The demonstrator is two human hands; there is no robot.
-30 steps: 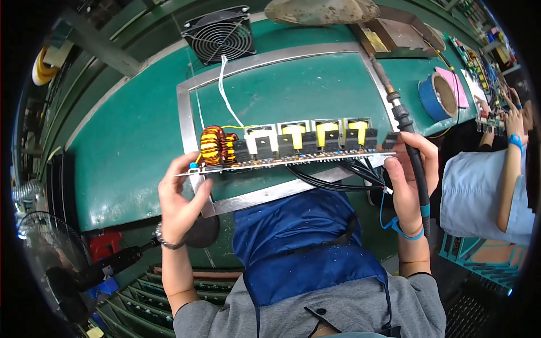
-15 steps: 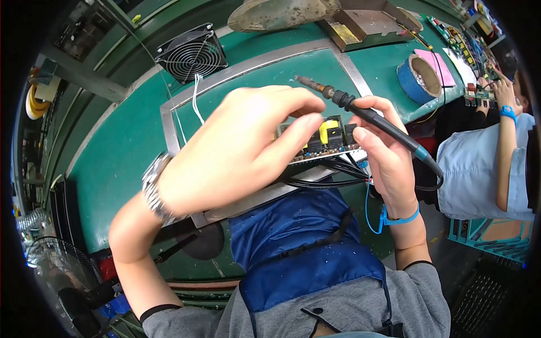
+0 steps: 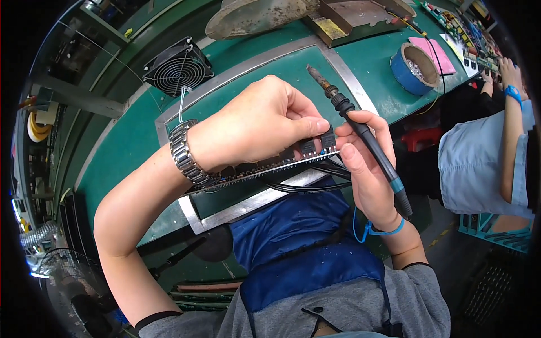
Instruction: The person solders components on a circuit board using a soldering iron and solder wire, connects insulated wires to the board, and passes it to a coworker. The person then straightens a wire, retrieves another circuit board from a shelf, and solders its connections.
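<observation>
The left-to-right board (image 3: 276, 168) is being gripped at its right end by the right hand (image 3: 365, 176), the left hand (image 3: 256, 127) being unclear in hold

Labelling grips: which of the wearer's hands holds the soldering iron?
The right hand grips the iron, blue band at its wrist; the left hand, with metal watch, holds none.

Blk fan (image 3: 179, 71), rnd blue tub (image 3: 399, 72) nr pink sheet (image 3: 447, 63), open tray (image 3: 363, 21), co-worker (image 3: 510, 160) in lt-blue shirt (image 3: 470, 160)

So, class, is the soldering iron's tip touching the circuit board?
No: the soldering iron's tip stands apart from the circuit board, seen against the green worktop.
</observation>
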